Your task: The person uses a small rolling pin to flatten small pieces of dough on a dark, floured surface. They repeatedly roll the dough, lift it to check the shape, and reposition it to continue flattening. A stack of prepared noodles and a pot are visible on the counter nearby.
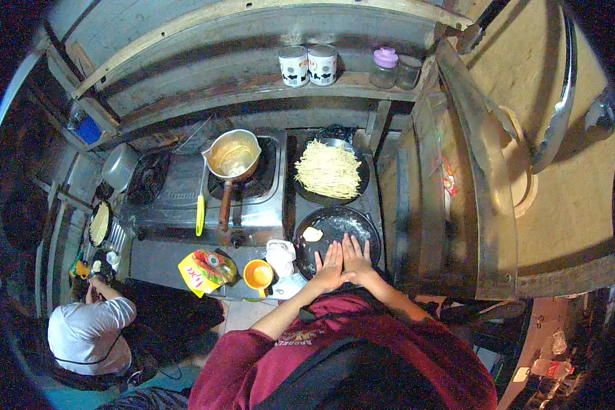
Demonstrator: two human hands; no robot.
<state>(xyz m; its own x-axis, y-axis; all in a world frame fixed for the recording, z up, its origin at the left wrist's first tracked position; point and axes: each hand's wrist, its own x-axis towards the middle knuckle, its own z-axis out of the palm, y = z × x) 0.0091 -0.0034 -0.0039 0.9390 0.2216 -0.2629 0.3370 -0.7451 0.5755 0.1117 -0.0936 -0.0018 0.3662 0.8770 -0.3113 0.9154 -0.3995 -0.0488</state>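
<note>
While our left hand (329, 272) and right hand (359, 265) reach over a dark round pan (329, 219), fingers straight and slightly spread, a pale lump (312, 234) lies in its left part; beyond it, we see heaped noodle-like strips (328, 169), then two white cans (294, 67).

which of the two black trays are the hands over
The nearer tray, dusted with white powder, under the left hand and right hand; the farther tray holds pale strips.
</note>
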